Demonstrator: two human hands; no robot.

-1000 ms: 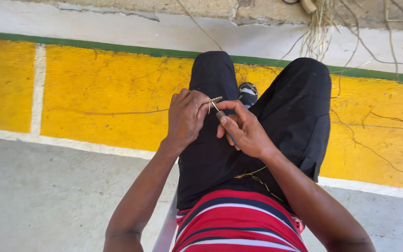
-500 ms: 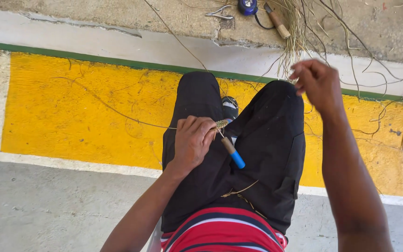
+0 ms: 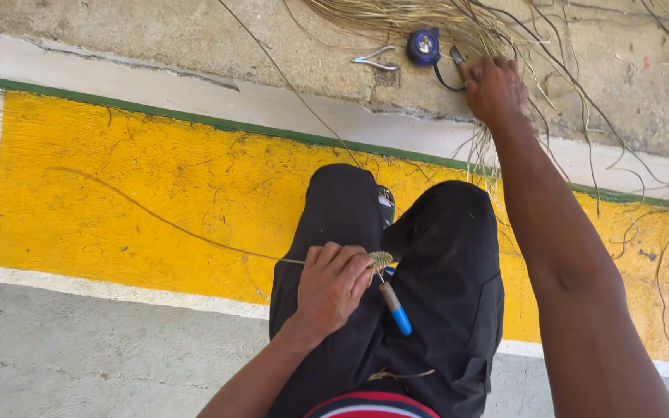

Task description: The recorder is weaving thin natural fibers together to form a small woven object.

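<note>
Fibre bundle: we are seeing a heap of pale dry strands (image 3: 427, 15) lying on the concrete floor (image 3: 118, 31) ahead of the knees, its strands running mostly left to right and trailing down toward the right leg.
Right hand: our right hand (image 3: 495, 89) is reaching straight forward, arm stretched out, fingers curled down at the near edge of the bundle; we cannot tell whether it is already pinching a strand.
Nearer hand: the right one is touching the heap; the left is well apart from it, back on the lap.
Left hand: our left hand (image 3: 333, 282) is closing around a small woven coil (image 3: 382, 259) on the left thigh, with a blue-tipped tool (image 3: 393, 306) poking out below it.
Loose strand: one long fibre (image 3: 164, 220) is running left from the coil across the yellow paint.
Beside the bundle: a blue tape measure (image 3: 423, 46) and small pliers (image 3: 377, 60) are lying just left of the right hand.
Change: half a second ago the right hand was hanging above the right knee; now it is lying further forward on the heap, while the left hand is keeping its grip on the coil.
</note>
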